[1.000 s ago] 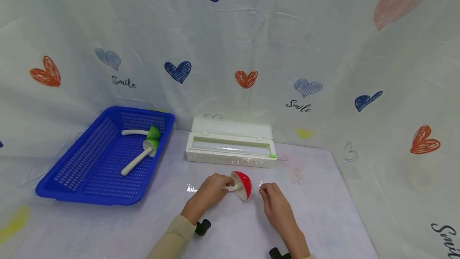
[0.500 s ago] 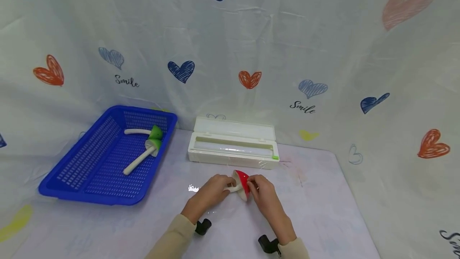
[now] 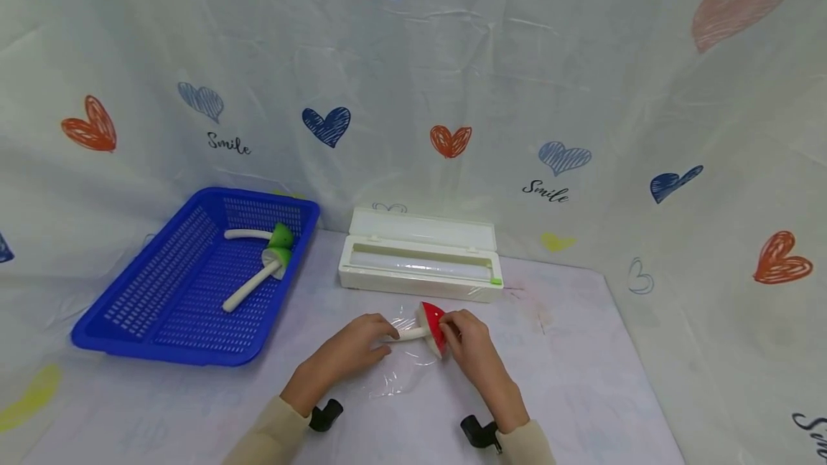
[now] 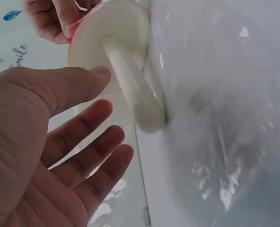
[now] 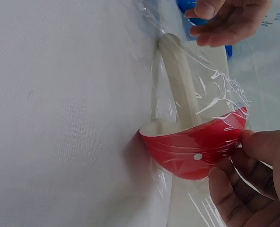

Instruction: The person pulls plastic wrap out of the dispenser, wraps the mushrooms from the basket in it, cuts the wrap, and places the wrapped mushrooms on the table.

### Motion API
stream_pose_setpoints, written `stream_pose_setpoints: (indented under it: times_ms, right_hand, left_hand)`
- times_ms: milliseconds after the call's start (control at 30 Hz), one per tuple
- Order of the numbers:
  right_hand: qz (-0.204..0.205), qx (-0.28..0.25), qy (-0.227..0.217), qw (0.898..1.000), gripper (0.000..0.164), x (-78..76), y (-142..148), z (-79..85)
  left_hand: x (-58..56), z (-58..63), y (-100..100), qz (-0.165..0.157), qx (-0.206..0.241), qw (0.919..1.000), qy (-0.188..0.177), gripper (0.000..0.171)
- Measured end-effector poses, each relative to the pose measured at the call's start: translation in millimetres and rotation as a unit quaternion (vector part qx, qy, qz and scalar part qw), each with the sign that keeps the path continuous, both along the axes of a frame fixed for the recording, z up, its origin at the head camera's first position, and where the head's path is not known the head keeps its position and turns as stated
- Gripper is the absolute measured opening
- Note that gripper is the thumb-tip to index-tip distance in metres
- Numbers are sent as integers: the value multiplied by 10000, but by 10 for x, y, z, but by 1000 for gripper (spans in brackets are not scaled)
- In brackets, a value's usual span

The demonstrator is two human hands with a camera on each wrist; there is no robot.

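Note:
A toy mushroom (image 3: 434, 331) with a red, white-dotted cap and a white stem lies on its side on the table, stem toward the left. Clear plastic film (image 4: 215, 123) lies beneath it and stretches over its cap and stem (image 5: 180, 78) in the right wrist view. My right hand (image 3: 474, 346) pinches the cap's edge through the film between thumb and fingers. Off the stem's end, my left hand (image 4: 50, 123) has its fingers spread and relaxed, with a gap to the stem in the left wrist view.
Behind the hands stands a white cling film dispenser (image 3: 420, 282), lid raised, a roll inside. To the left, a blue plastic basket (image 3: 161, 350) holds two green-capped toy mushrooms (image 3: 258, 282). A white curtain (image 3: 388, 56) printed with hearts hangs behind the table.
My right hand has moved left onto the red cap and taken hold of it. The left hand has let go of the stem and drawn back to the left, showing more film.

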State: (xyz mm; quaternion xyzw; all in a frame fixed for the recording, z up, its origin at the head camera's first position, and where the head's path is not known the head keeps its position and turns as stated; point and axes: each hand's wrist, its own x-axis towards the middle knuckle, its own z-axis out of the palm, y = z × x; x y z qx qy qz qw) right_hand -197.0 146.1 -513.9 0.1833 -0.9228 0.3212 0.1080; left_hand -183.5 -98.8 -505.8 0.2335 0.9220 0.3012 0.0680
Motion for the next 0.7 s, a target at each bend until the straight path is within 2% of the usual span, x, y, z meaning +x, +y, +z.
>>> stream_pose_setpoints:
  times_ms: [200, 333, 533, 700]
  right_hand:
    - [43, -20, -184, 9998, 8, -15, -34, 6]
    - [57, -31, -227, 9997, 7, -14, -42, 9]
    - [39, -18, -246, 9997, 7, -10, -45, 3]
    - [41, -47, -277, 9996, 7, -8, -51, -6]
  left_hand:
    - [166, 45, -188, -112, -359, 9985, -397, 19]
    - [275, 28, -316, -264, -450, 9972, -529, 15]
    - [378, -82, -461, -607, -341, 9960, -563, 18]
    - [419, -171, -483, -506, -485, 9963, -502, 25]
